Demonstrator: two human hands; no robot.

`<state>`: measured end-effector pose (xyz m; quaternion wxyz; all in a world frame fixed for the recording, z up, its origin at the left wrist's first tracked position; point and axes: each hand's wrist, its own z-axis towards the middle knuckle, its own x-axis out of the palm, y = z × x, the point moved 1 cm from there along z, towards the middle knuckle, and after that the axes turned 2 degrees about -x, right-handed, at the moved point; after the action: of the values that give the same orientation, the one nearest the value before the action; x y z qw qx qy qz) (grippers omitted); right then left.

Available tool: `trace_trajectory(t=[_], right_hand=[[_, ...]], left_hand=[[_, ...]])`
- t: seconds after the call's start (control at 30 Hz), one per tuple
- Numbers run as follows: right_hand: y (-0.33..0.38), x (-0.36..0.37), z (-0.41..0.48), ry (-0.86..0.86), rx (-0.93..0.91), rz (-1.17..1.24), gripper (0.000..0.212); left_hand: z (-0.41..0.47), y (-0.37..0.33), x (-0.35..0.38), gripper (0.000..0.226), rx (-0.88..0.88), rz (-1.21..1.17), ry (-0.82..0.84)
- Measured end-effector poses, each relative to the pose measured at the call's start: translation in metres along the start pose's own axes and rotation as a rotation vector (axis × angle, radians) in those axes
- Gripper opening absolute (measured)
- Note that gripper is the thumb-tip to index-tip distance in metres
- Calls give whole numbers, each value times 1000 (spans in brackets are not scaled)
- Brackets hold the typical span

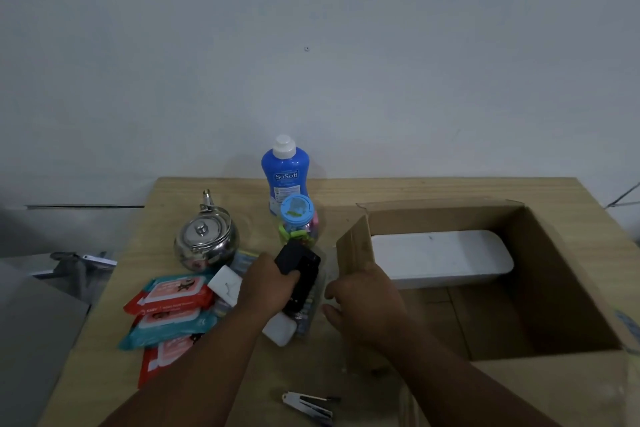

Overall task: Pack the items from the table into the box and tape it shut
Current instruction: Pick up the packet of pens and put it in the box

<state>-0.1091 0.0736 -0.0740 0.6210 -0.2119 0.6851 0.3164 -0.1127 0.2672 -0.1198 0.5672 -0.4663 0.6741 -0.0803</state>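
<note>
Filling the lower part of the view, the wooden table (pixel 415 191) stands against a pale wall. On its right side sits the open cardboard box (pixel 571 270), flaps up, with a white lidded container (pixel 440 253) lying along its far inner wall; the near part of the box floor is bare cardboard.

Left of the box the loose items are clustered together. A stack of wipes packs (pixel 173 305), red and teal, lies at the table's left edge. Behind them stands a steel kettle (pixel 206 239), handle up. At the back a blue bottle (pixel 284 173) with a white cap stands upright, and just in front of it is a clear jar (pixel 298 222) with a blue lid, full of coloured clips.

The left hand (pixel 268 288) reaches into the middle of this cluster, fingers wrapped round a black device (pixel 301 267) that is tilted up over a clear packet. The right hand (pixel 367 302) is just beside the box's left wall, fingers curved toward the cluster; whether it holds anything cannot be told.

Two white blocks (pixel 227 282) lie near the left hand, one beside the wipes and one under the wrist. Near the table's front edge lies a small metal tool (pixel 308 406), well apart from the rest.
</note>
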Motion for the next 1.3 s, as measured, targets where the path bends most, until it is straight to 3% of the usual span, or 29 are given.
trace_trajectory(t=[0.27, 0.37, 0.5, 0.6, 0.67, 0.87, 0.97, 1.07, 1.3], right_hand=[[-1, 2, 0, -112, 26, 139, 38], [-2, 4, -2, -92, 12, 112, 40], [-4, 5, -1, -81, 0, 79, 54], [-5, 4, -3, -64, -21, 59, 49], [-5, 3, -4, -64, -31, 54, 46], [-2, -2, -3, 14, -25, -9, 43], [3, -6, 2, 165, -23, -168, 42], [7, -2, 9, 275, -19, -297, 35], [37, 46, 40, 535, 151, 47, 23]], left_hand=[[-21, 1, -7, 24, -170, -630, -84], [-24, 3, -11, 37, -187, -738, -160], [-18, 11, -10, 36, -147, -636, -172], [-15, 22, -4, 25, -136, -574, -159], [-17, 26, 0, 32, -106, -490, -172], [-27, 36, -4, 29, 173, -84, -243], [-26, 56, -11, 49, 298, 144, -248], [-26, 79, -12, 52, 394, 363, -182], [-26, 93, -11, 46, 449, 470, -99]])
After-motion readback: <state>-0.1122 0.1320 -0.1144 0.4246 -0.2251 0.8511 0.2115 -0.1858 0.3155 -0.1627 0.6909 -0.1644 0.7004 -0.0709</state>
